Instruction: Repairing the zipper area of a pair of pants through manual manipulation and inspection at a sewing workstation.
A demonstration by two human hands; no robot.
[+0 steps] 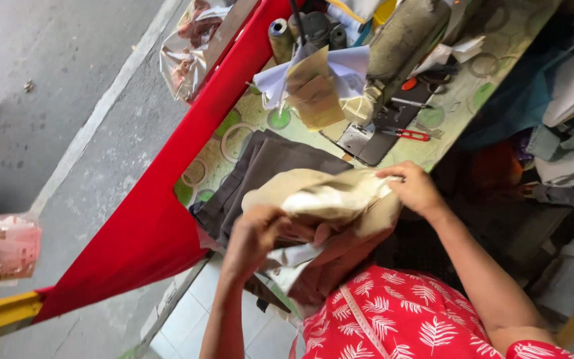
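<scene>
Holding one beige garment point(327, 199) above the near table point(453, 113) edge, I have my left hand point(254, 236) closed around its lower folds and my right hand point(414, 189) pinching its upper corner. One grey folded cloth point(260, 173) lies just beneath, one sewing machine point(393, 46) and one pair of red-handled snips point(410, 135) beyond. A red drape point(161, 219) hangs off the table's left edge beside open concrete floor point(54, 86).

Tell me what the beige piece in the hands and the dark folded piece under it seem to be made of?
The beige piece, held by the left hand and right hand, looks like thin woven cloth, slightly shiny: it crumples into soft creases. The dark folded piece looks like matte brown-grey fabric, perhaps heavier, lying in flat, smooth layers.
</scene>
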